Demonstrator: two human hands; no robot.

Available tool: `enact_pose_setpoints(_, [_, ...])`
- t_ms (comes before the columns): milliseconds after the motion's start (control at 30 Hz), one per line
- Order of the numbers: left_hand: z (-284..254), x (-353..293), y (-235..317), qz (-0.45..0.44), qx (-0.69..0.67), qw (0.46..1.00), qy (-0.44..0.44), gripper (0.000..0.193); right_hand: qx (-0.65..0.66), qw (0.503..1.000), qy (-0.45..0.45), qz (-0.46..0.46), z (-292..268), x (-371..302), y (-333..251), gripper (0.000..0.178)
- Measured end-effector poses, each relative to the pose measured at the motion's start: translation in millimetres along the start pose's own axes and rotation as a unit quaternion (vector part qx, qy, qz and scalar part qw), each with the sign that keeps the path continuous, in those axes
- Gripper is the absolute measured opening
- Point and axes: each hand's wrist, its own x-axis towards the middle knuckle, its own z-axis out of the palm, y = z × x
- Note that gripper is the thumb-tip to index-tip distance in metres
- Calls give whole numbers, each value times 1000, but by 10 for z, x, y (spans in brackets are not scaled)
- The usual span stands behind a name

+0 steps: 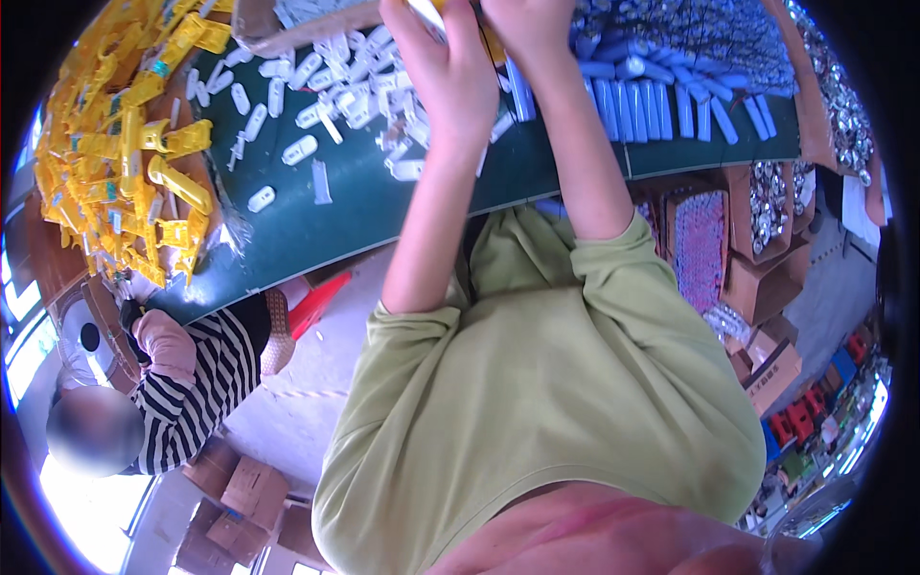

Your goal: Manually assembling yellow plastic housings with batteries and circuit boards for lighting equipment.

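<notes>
My left hand is raised over the green table at the top edge of the head view. Its fingers close around a yellow-and-white plastic part, which the edge of the picture cuts off. Close beside it is my right hand, its fingers mostly beyond the picture, so their grip is hidden. Below and left of my hands, small white plastic casings lie scattered and heaped. Blue battery-like cells stand in a row to the right of my right forearm.
Yellow plastic housings are piled at the left. An open carton stands at the back. Shiny metallic parts fill the far right. A person in a striped top works at the table's left end. Cardboard boxes stand below right.
</notes>
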Motion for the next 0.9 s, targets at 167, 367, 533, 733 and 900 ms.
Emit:
enact_pose_setpoints(167, [-159, -29, -195, 2, -8, 999, -35, 38, 293, 919, -201, 172, -1220, -399, -99, 14])
enact_pose_setpoints(367, [-378, -120, 57, -36, 0, 999, -24, 32, -320, 850, -375, 184, -1598, -2067, -134, 30])
enact_pose_setpoints(533, [-405, -211, 54, -38, 3, 996, -75, 31, -263, 859, -440, -13, -1154, -2236, 292, 32])
enact_pose_setpoints(733, [-571, -323, 56, -11, 8, 999, -47, 40, -151, 801, -575, 62, -617, -2139, 500, 22])
enact_pose_setpoints(900, [-700, -400, 150, -76, -17, 996, -53, 41, -110, 783, -597, 139, -592, -2094, 467, 22])
